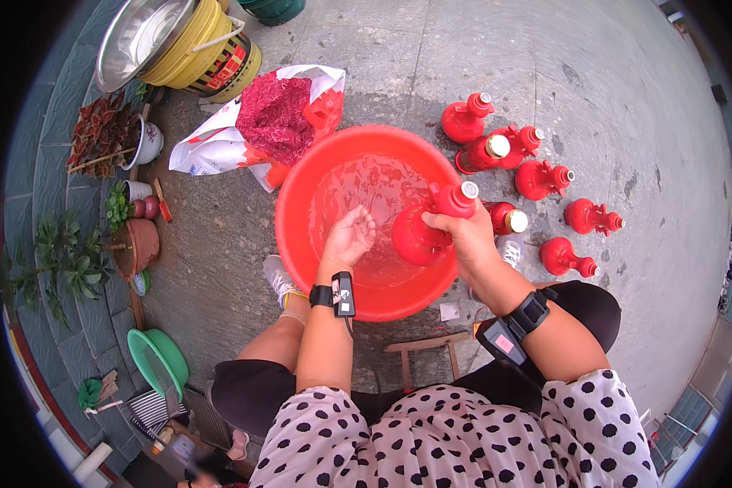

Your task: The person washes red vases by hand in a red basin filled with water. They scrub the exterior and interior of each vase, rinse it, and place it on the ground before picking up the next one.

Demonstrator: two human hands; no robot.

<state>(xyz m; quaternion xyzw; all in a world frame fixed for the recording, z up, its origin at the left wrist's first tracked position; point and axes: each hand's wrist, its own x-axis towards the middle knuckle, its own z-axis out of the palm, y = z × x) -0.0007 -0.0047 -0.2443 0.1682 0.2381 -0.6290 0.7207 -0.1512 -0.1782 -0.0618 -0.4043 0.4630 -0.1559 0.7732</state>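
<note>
A red bottle with a round body and a silver cap (423, 235) is in my right hand (470, 235), which grips it by the neck over the right part of a red plastic basin (293, 268). The basin holds water. My left hand (351, 235) is over the basin's middle, palm up with fingers loosely curled, holding nothing. Right of the basin several similar red bottles stand on the ground, among them one far bottle (460, 124) and one near bottle (558, 255). Two straighter red bottles have gold caps, one farther away (476, 155) and one beside my right hand (501, 213).
Beyond the basin at left lies a white and red bag (207, 143) with dark red patterned cloth (274, 119). Farther off stands a yellow bucket (219, 61) with a metal bowl (113, 55). Potted plants and a green basin (158, 360) are at left. A wooden stool (427, 344) is before me.
</note>
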